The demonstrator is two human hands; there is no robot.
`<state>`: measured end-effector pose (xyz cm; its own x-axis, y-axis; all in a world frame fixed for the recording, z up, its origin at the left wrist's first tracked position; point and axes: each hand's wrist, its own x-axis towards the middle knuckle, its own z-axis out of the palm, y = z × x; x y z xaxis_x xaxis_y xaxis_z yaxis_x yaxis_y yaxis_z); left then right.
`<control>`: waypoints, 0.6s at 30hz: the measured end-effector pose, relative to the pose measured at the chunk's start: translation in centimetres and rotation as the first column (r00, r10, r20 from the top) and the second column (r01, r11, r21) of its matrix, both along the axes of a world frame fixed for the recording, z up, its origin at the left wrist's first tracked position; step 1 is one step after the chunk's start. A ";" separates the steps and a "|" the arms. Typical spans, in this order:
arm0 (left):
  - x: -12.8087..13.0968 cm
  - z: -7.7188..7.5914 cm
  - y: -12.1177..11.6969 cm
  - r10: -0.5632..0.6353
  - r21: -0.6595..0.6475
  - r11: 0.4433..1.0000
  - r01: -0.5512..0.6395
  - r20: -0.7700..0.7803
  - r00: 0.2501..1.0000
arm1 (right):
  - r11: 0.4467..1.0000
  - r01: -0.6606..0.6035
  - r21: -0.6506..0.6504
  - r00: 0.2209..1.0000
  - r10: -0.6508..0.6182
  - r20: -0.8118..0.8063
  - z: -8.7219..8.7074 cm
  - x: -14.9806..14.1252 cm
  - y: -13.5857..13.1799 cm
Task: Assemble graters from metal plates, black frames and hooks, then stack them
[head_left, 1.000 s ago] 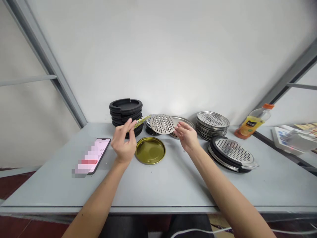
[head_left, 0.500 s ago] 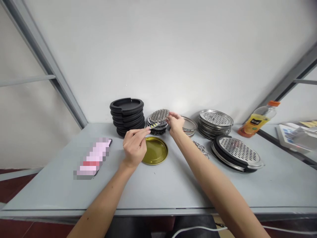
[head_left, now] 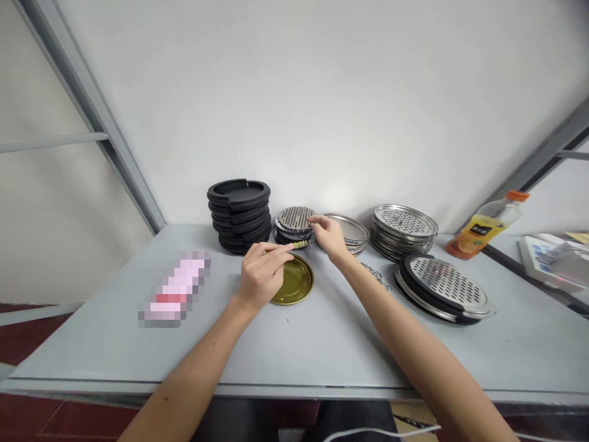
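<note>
My left hand (head_left: pixel 262 273) is closed on a thin perforated metal piece (head_left: pixel 302 244), seen nearly edge-on with yellow showing through it. Its full shape is hidden by the angle and my fingers. Below it, a gold round lid (head_left: pixel 294 282) lies on the table, partly covered by that hand. My right hand (head_left: pixel 328 236) has its index finger at the right rim of a perforated metal grater disc (head_left: pixel 295 218), top of a small stack. The thumb is mostly hidden, but the fingers look pinched on the rim.
Black rings (head_left: pixel 239 212) are stacked at left, beside a blurred-out phone (head_left: pixel 179 285). Rimmed metal discs (head_left: pixel 352 230), grater plates (head_left: pixel 405 224), small metal parts (head_left: pixel 375 273) and an assembled black-rimmed grater (head_left: pixel 444 285) are at right. A juice bottle (head_left: pixel 481 230) leans further right.
My left hand has moved a little right and lowered the thin piece, now flatter. My right hand has come down slightly, apart from that piece, and the top disc shows a slotted face.
</note>
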<state>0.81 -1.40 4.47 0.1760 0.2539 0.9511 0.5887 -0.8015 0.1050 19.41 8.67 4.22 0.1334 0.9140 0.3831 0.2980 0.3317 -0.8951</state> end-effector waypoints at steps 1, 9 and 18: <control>0.0 0.0 0.0 0.001 -0.004 1.000 -0.001 -0.007 1.000 | 1.000 -0.031 -0.003 0.999 0.031 0.028 0.2 0.0 0.0; 0.0 -0.3 0.2 0.011 -0.028 1.000 -0.012 -0.028 1.000 | 0.998 -0.058 0.012 0.997 0.057 0.053 1.7 0.6 -1.1; 0.0 -0.4 0.2 -0.013 -0.035 0.999 0.011 -0.058 0.998 | 0.979 -0.201 0.013 0.978 0.200 0.055 1.6 1.2 -1.5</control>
<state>0.83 -1.17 4.07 0.2343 0.2840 0.9297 0.5853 -0.8049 0.0984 20.64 7.16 5.86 -0.0733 0.9130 0.4014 0.2706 0.4056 -0.8731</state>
